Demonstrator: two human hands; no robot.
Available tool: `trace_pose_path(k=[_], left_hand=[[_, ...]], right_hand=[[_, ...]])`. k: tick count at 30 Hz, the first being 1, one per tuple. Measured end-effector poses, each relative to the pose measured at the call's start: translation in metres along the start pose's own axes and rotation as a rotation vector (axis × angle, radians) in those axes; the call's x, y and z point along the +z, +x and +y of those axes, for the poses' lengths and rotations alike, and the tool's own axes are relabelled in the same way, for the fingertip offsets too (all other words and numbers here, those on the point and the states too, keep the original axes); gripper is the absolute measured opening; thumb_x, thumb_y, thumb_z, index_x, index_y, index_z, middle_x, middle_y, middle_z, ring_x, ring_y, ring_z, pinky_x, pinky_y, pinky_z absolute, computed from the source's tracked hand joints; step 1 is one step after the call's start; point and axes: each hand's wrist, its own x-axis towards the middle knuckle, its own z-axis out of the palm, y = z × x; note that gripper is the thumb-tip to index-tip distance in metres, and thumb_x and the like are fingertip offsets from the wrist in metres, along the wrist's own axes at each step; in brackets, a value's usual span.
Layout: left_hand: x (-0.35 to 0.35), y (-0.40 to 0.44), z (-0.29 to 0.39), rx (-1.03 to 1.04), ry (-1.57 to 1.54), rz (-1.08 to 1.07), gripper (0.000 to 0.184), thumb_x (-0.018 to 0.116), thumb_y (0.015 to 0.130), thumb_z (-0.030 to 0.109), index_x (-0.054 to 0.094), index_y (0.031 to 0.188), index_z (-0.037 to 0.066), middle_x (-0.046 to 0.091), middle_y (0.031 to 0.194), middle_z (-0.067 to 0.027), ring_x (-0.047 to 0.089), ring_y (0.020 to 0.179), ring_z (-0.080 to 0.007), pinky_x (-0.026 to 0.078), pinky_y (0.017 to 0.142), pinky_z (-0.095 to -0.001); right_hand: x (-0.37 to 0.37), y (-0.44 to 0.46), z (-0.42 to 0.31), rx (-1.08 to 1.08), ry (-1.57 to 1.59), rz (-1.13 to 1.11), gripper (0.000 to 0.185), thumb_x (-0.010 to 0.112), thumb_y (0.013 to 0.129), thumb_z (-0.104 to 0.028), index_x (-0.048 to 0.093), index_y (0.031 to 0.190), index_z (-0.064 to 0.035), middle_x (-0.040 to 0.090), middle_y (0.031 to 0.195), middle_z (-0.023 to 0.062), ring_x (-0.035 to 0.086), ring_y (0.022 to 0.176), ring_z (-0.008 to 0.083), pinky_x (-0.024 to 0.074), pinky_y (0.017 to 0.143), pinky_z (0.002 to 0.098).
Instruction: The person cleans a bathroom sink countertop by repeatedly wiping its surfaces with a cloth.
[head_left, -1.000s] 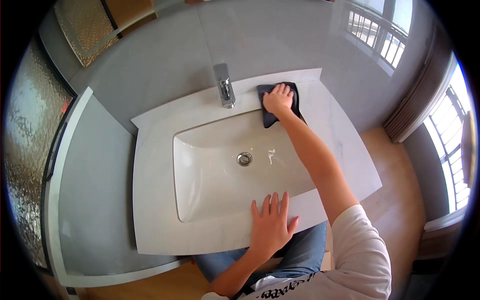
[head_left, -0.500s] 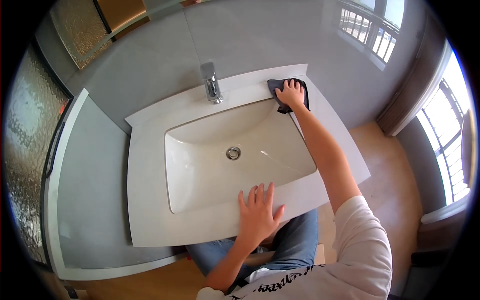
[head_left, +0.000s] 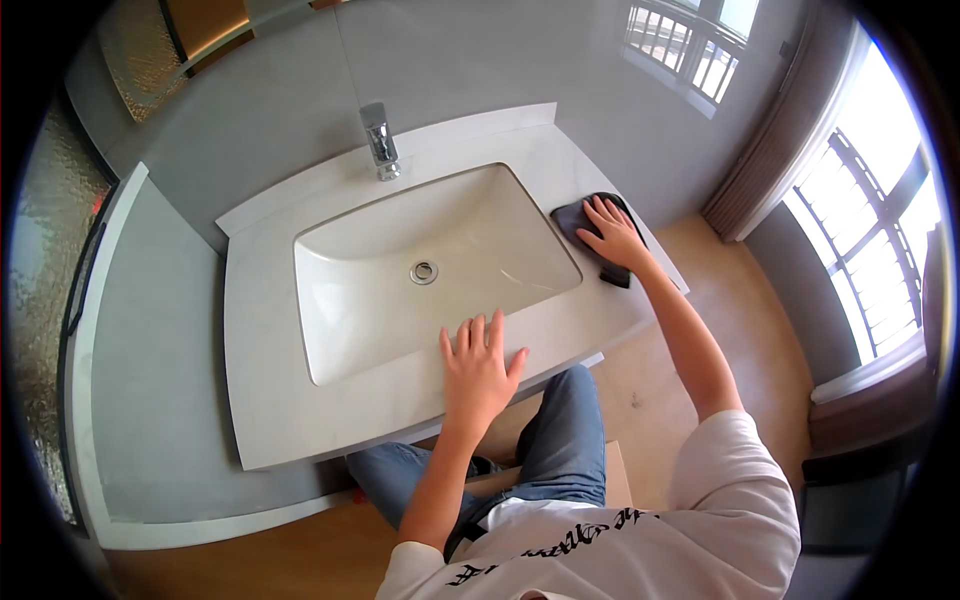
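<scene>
A dark grey cloth [head_left: 575,222] with black edges lies on the right side of the white countertop [head_left: 270,400]. My right hand [head_left: 612,236] rests flat on it, fingers spread, pressing it against the surface beside the basin. Part of the cloth is hidden under the palm. At the front edge of the counter, my left hand [head_left: 476,372] is open with its fingers stretched toward the basin, holding nothing. Between and beyond both hands is the white sink basin [head_left: 370,320], with a round metal drain [head_left: 424,272] in its bottom.
A chrome faucet [head_left: 380,145] stands behind the basin, near the grey wall [head_left: 450,60]. To the left is a grey panel with a white frame [head_left: 130,340]. A brown curtain [head_left: 770,130] hangs by the window at right. My knees are under the counter front.
My right hand has slid the cloth from the back right corner toward the front along the counter's right side. The view has shifted somewhat; my left hand stays at the front edge.
</scene>
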Motion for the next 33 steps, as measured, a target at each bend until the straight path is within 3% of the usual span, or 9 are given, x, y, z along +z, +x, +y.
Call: trace_pose_path(k=[5, 7, 9, 12, 15, 21, 24, 28, 33], left_hand=[[0.000, 0.001, 0.002, -0.008, 0.010, -0.009, 0.060, 0.062, 0.089, 0.040, 0.049, 0.136, 0.006, 0.054, 0.128, -0.0128, 0.049, 0.120, -0.0298, 0.030, 0.107, -0.0584], [0.000, 0.003, 0.005, -0.024, 0.045, -0.036, 0.060, 0.062, 0.089, 0.040, 0.048, 0.137, 0.006, 0.054, 0.129, -0.0131, 0.049, 0.121, -0.0298, 0.029, 0.108, -0.0589], [-0.003, 0.004, 0.005, -0.022, 0.041, -0.040, 0.060, 0.061, 0.089, 0.040, 0.048, 0.137, 0.006, 0.054, 0.129, -0.0135, 0.049, 0.121, -0.0300, 0.029, 0.108, -0.0592], [-0.005, 0.005, 0.004, -0.017, 0.039, -0.057, 0.060, 0.061, 0.089, 0.040, 0.047, 0.137, 0.006, 0.054, 0.130, -0.0141, 0.049, 0.121, -0.0302, 0.028, 0.109, -0.0597], [-0.009, 0.004, 0.005, -0.020, 0.042, -0.076, 0.060, 0.060, 0.089, 0.040, 0.047, 0.137, 0.006, 0.054, 0.130, -0.0146, 0.048, 0.122, -0.0304, 0.027, 0.109, -0.0599], [-0.012, 0.007, 0.006, -0.015, 0.052, -0.102, 0.059, 0.060, 0.089, 0.039, 0.047, 0.137, 0.006, 0.053, 0.131, -0.0153, 0.048, 0.122, -0.0301, 0.027, 0.109, -0.0600], [-0.014, 0.007, 0.006, -0.023, 0.050, -0.106, 0.059, 0.061, 0.089, 0.038, 0.048, 0.136, 0.006, 0.053, 0.130, -0.0152, 0.049, 0.121, -0.0299, 0.028, 0.108, -0.0603], [-0.014, 0.008, 0.006, -0.016, 0.045, -0.106, 0.059, 0.062, 0.087, 0.037, 0.049, 0.135, 0.006, 0.054, 0.128, -0.0143, 0.049, 0.120, -0.0295, 0.029, 0.106, -0.0602], [-0.010, 0.006, 0.004, -0.016, 0.007, -0.066, 0.058, 0.063, 0.086, 0.037, 0.049, 0.134, 0.006, 0.055, 0.124, -0.0135, 0.050, 0.118, -0.0300, 0.030, 0.105, -0.0598]], right_hand=[[-0.027, -0.088, -0.017, 0.015, -0.086, -0.030, 0.064, 0.049, 0.096, -0.044, 0.039, 0.147, -0.0080, 0.032, 0.154, 0.0177, 0.027, 0.144, 0.0356, 0.0218, 0.117, 0.0473], [-0.033, -0.116, -0.045, -0.087, -0.101, -0.066, 0.064, 0.049, 0.096, -0.045, 0.037, 0.148, -0.0089, 0.033, 0.154, 0.0173, 0.026, 0.144, 0.0360, 0.0223, 0.116, 0.0489], [-0.042, -0.129, -0.071, -0.138, -0.126, -0.183, 0.066, 0.047, 0.098, -0.043, 0.028, 0.153, -0.0118, 0.025, 0.158, 0.0163, 0.020, 0.147, 0.0362, 0.0175, 0.118, 0.0492], [-0.029, -0.097, -0.066, -0.092, -0.093, -0.168, 0.066, 0.044, 0.099, -0.043, 0.024, 0.154, -0.0122, 0.020, 0.160, 0.0157, 0.015, 0.148, 0.0361, 0.0128, 0.119, 0.0492], [-0.001, -0.046, -0.056, -0.075, -0.100, 0.038, 0.069, 0.048, 0.095, -0.049, 0.034, 0.149, -0.0087, 0.029, 0.156, 0.0176, 0.022, 0.145, 0.0373, 0.0181, 0.117, 0.0528], [0.026, 0.085, -0.048, 0.055, -0.043, 0.080, 0.072, 0.045, 0.093, -0.056, 0.039, 0.148, -0.0108, 0.031, 0.156, 0.0159, 0.023, 0.145, 0.0350, 0.0177, 0.117, 0.0517], [0.035, 0.141, -0.049, 0.179, -0.048, 0.120, 0.073, 0.044, 0.091, -0.058, 0.039, 0.148, -0.0117, 0.030, 0.156, 0.0149, 0.023, 0.145, 0.0350, 0.0140, 0.116, 0.0572], [0.034, 0.185, -0.050, 0.391, -0.042, 0.078, 0.078, 0.043, 0.089, -0.063, 0.037, 0.150, -0.0144, 0.027, 0.158, 0.0129, 0.018, 0.147, 0.0354, 0.0103, 0.114, 0.0645], [0.032, 0.187, -0.033, 0.326, -0.071, 0.011, 0.078, 0.040, 0.089, -0.067, 0.033, 0.152, -0.0216, 0.023, 0.160, 0.0106, 0.017, 0.148, 0.0353, 0.0109, 0.112, 0.0673]])
